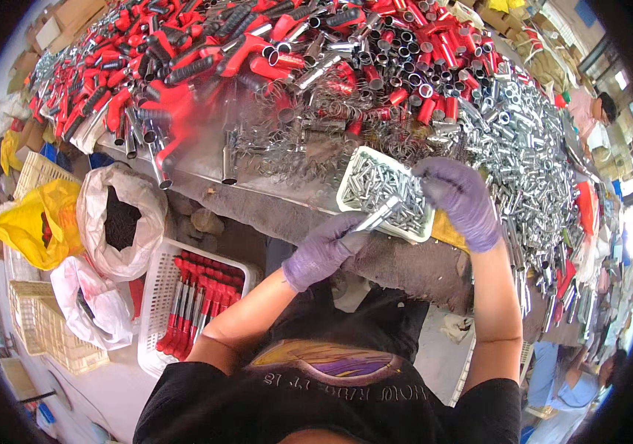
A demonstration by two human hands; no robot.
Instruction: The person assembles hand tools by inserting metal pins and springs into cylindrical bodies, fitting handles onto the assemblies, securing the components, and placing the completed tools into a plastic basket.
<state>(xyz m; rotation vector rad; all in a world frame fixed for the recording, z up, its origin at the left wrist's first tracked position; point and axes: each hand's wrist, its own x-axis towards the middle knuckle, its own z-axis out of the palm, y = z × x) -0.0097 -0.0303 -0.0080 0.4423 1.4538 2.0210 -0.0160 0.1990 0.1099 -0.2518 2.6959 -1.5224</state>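
Observation:
My left hand [325, 250], in a purple glove, is closed around a short shiny metal tube [380, 214] that points up and to the right. Behind the tube stands a pale green-white plastic basket [341, 194] filled with small silver metal pins [384, 185]. Over the basket's right side is my right hand [458, 198], also gloved in purple. Its fingers are curled together, and whatever they pinch is hidden. A yellow piece [449, 231] lies under the right wrist beside the basket.
Red-and-black handles [183, 66] and red-ended tubes heap the table's far side, with loose wire springs [316, 140] in front. Silver parts [527, 155] pile at right. A white crate [155, 296] of red-ended tools and open sacks [120, 211] stand left. Another person [571, 385] is lower right.

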